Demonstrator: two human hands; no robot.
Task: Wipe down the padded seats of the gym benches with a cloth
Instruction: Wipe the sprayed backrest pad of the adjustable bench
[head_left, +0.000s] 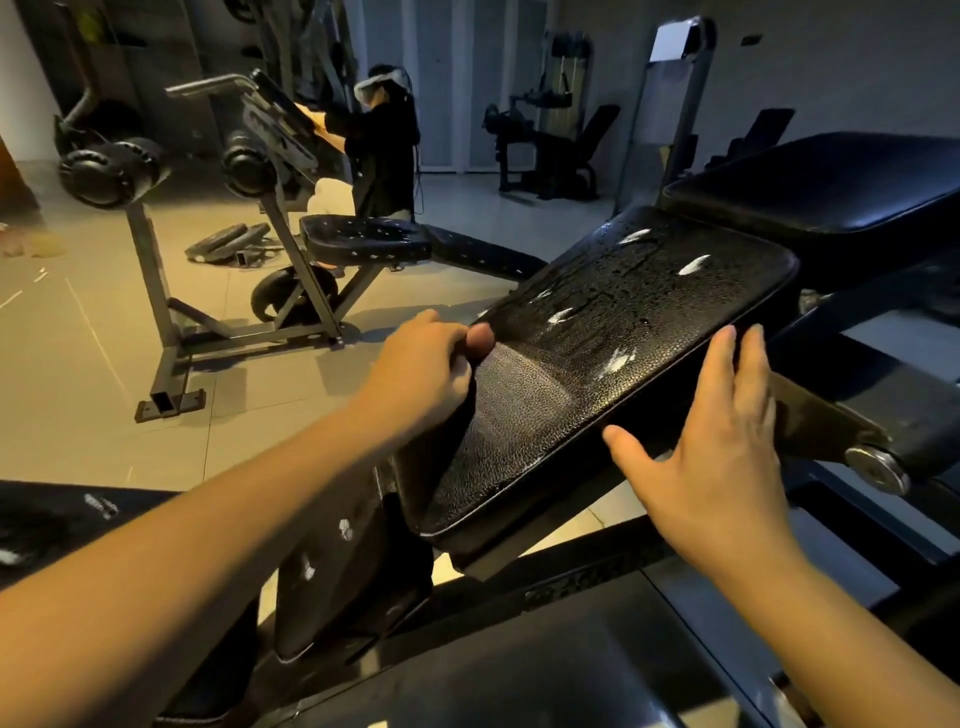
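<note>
Smears (693, 265) (white) are lying on the seat pad (597, 332); your left hand (421, 364) is gripping its edge, your right hand (717, 441) is spreading its fingers beside it.

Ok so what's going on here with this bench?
A person is working at a black padded seat, which is tilted on its gym bench. Their left hand grips the seat's left edge with the thumb on top, and their right hand lies open against its right edge. The seat is wet and dotted with white foam patches, so it looks sprayed but not yet wiped. No cloth is in view. Further back, another person is busy at another machine.
</note>
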